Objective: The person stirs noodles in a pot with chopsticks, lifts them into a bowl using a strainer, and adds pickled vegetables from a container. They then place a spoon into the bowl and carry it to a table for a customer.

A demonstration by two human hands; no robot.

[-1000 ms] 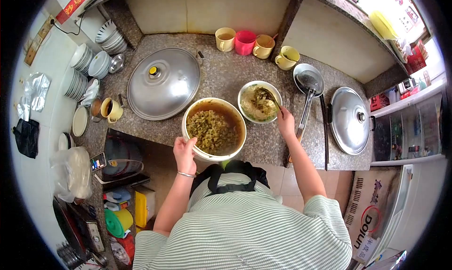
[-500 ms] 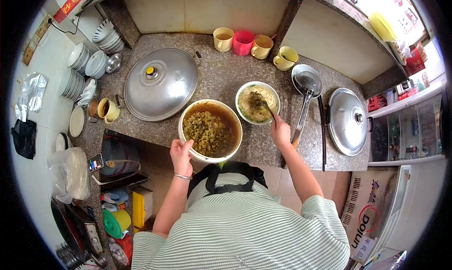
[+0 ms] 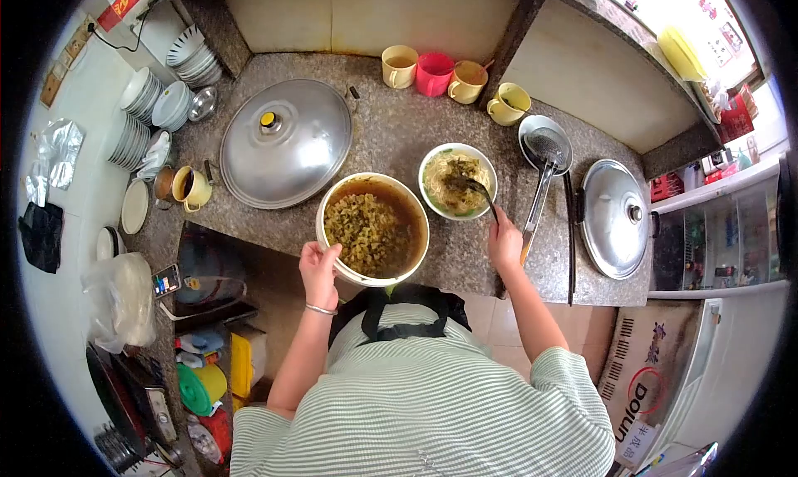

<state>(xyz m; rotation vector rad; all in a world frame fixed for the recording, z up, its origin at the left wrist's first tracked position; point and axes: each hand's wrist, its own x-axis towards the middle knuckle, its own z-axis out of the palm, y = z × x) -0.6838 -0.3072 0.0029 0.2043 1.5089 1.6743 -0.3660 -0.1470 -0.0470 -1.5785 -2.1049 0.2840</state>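
Note:
My left hand (image 3: 319,269) grips the near left rim of a white tub (image 3: 421,265) that holds chopped greenish-brown vegetables (image 3: 362,228) in dark liquid. Its thumb lies over the rim. In my right hand (image 3: 504,243) is the handle of a dark spoon (image 3: 483,191), its head over a white bowl (image 3: 494,196). Noodles (image 3: 439,183) fill that bowl, with some chopped vegetables on top in the middle and green bits at the edge. The bowl stands on the speckled counter (image 3: 391,145), just right of the tub.
A large metal lid (image 3: 287,161) lies behind the tub to the left. Several cups, one of them a pink cup (image 3: 434,75), line the back. At right are a ladle and strainer (image 3: 544,149) and a smaller lid (image 3: 613,219). Stacked plates (image 3: 143,95) stand at left.
The spoon has turned and its load of vegetables now lies on the noodles. My right hand has shifted slightly right. My left hand still holds the tub.

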